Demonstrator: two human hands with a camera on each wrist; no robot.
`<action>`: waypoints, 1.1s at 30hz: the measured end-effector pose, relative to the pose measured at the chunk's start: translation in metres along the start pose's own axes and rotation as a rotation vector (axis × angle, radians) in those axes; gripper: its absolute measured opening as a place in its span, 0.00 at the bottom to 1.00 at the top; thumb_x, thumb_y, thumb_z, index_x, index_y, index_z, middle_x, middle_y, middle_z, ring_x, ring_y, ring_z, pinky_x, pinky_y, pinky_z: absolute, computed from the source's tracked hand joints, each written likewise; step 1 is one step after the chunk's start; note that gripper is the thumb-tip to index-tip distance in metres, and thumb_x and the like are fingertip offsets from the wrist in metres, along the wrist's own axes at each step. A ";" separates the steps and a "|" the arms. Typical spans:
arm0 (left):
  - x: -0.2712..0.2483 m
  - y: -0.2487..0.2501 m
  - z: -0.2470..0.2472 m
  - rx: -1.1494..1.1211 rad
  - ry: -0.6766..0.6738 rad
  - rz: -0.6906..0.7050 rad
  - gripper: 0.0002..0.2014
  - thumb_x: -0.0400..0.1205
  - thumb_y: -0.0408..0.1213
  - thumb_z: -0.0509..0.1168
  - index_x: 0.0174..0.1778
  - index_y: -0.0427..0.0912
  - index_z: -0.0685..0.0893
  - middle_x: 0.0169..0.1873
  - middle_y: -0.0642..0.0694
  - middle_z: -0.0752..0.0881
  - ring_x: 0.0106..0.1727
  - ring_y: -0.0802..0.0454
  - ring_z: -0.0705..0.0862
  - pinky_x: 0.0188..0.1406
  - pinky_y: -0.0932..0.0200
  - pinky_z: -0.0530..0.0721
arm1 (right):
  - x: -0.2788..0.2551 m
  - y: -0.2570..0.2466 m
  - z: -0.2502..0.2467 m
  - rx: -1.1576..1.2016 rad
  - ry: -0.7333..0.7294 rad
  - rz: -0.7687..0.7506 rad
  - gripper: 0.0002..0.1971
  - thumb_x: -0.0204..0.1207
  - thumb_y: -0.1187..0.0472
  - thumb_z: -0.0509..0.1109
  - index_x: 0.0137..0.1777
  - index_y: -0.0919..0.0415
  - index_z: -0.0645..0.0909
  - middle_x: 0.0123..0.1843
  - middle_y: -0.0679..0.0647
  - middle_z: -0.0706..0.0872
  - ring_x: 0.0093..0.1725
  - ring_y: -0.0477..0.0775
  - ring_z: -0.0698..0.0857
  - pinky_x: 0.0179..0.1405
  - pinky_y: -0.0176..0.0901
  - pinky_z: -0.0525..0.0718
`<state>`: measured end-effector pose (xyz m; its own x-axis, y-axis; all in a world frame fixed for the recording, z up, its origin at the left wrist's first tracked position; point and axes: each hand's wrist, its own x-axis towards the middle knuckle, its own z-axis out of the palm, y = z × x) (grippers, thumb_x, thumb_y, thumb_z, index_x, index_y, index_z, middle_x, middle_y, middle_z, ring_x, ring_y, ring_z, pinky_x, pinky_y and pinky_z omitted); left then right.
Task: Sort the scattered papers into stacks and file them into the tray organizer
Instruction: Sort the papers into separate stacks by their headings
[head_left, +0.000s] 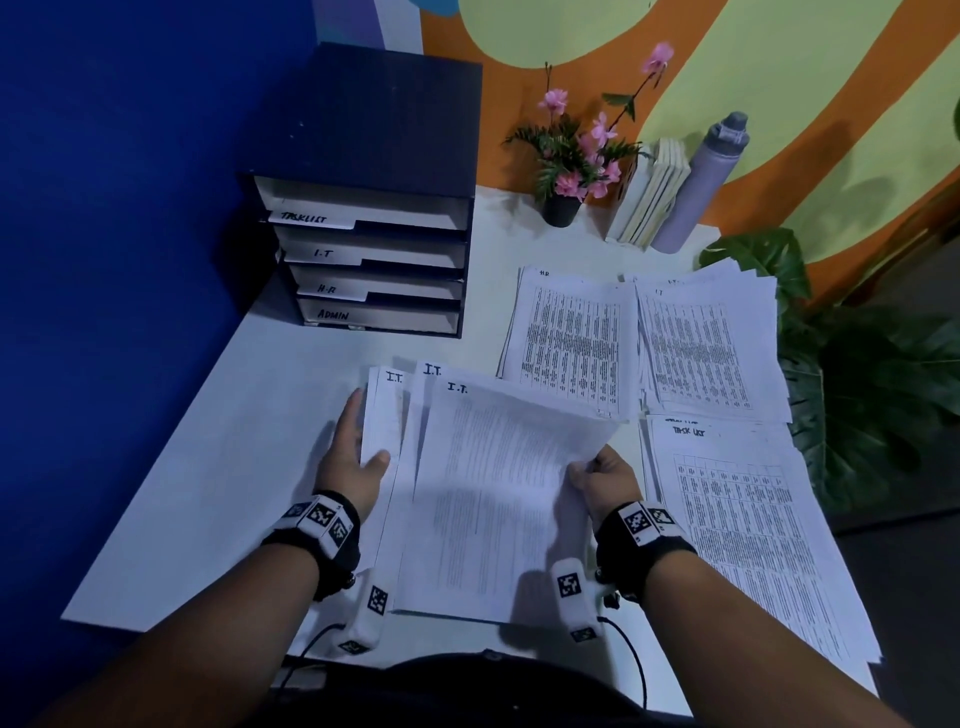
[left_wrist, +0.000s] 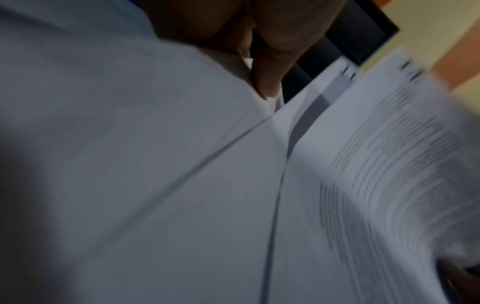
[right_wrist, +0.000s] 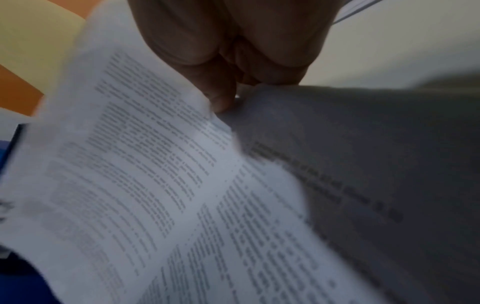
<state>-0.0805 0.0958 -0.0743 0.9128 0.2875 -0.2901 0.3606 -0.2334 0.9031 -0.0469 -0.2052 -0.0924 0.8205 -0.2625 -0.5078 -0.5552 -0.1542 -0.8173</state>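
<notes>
Several white sheets marked "I.T." (head_left: 498, 483) are fanned out and lifted off the white table (head_left: 218, 467) in front of me. My left hand (head_left: 358, 452) grips their left edge, thumb on top and fingers (left_wrist: 272, 51) along the outside. My right hand (head_left: 597, 473) pinches the right edge of the top printed sheet (right_wrist: 142, 164), which curls upward. The dark tray organizer (head_left: 374, 156) stands at the back left, its slots labelled TASKLIST, I.T, H.R and ADMIN. To the right lie an H.R stack (head_left: 566, 343), an I.T stack (head_left: 701, 348) and a task list stack (head_left: 743, 530).
A potted pink flower (head_left: 563, 208), upright books (head_left: 649, 192) and a grey bottle (head_left: 696, 187) stand along the back wall. Large green leaves (head_left: 857, 395) hang beside the table's right edge. A blue wall (head_left: 130, 208) runs along the left.
</notes>
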 end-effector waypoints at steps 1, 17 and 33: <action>0.000 0.001 0.000 0.024 -0.023 0.012 0.34 0.83 0.25 0.61 0.80 0.61 0.63 0.72 0.56 0.72 0.74 0.57 0.70 0.73 0.58 0.68 | 0.001 0.001 0.000 0.011 0.003 -0.002 0.18 0.75 0.75 0.68 0.44 0.48 0.85 0.46 0.53 0.90 0.54 0.63 0.87 0.61 0.67 0.84; -0.001 0.017 0.005 0.114 -0.003 -0.227 0.14 0.74 0.45 0.76 0.47 0.40 0.83 0.45 0.46 0.83 0.47 0.47 0.80 0.49 0.61 0.74 | 0.004 0.004 0.004 0.042 -0.054 0.038 0.03 0.73 0.68 0.74 0.43 0.60 0.86 0.44 0.61 0.90 0.44 0.61 0.87 0.51 0.66 0.87; -0.002 0.010 0.004 0.018 0.033 -0.052 0.21 0.78 0.31 0.71 0.62 0.55 0.77 0.59 0.51 0.78 0.61 0.53 0.78 0.60 0.58 0.75 | -0.002 -0.006 0.004 0.143 -0.050 -0.040 0.16 0.73 0.78 0.68 0.50 0.55 0.82 0.47 0.57 0.88 0.48 0.60 0.85 0.57 0.60 0.85</action>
<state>-0.0782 0.0892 -0.0664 0.8860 0.3298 -0.3259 0.4110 -0.2335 0.8812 -0.0447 -0.1999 -0.0878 0.8492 -0.2104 -0.4844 -0.5001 -0.0258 -0.8656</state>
